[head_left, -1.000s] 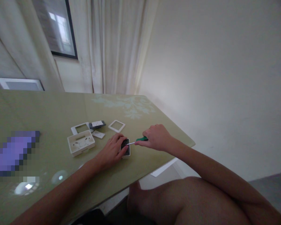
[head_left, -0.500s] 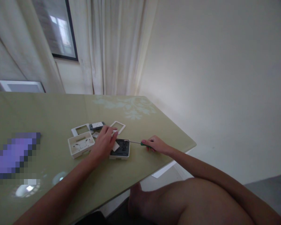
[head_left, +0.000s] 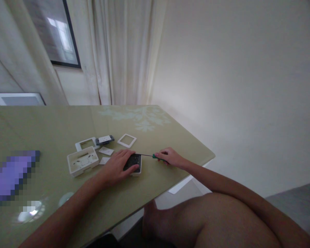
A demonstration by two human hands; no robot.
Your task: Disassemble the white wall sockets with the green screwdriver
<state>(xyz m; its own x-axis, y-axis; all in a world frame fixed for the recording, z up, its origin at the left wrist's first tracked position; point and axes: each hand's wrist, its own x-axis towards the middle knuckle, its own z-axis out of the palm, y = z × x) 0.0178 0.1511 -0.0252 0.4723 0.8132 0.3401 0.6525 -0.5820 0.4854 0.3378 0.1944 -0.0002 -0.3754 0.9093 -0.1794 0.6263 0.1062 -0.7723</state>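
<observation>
**Screwdriver Tip at a Switch Module, Head View**

The screwdriver point(head_left: 147, 155) lay almost level just above the table point(head_left: 54, 120), near its right edge. Its long axis ran left to right. The thin dark shaft pointed left, and its tip met the far right corner of the switch module point(head_left: 135, 162). The green handle sat at the right end.

The right hand point(head_left: 168, 157) was closed around that handle, fingers curled over it, so that only a short green part showed at the fingertips. Whether the tip sat in a screw could not be told.

The left hand point(head_left: 117, 166) lay on the switch module, a dark insert in a white housing. Its fingers covered the module's left part and the thumb ran along the near edge, pinning the piece to the table.

Loose parts lay to the left and beyond:
- a white back box point(head_left: 82, 161), open side up, well left of the left hand;
- two small white plates point(head_left: 105, 151) between the box and the hand;
- a white frame point(head_left: 126, 140) at the far side;
- a grey module point(head_left: 104, 139) just left of that frame;
- a second white frame point(head_left: 85, 143), touching the grey module's left end.

Pale curtains point(head_left: 124, 51) hung behind the table.
</observation>
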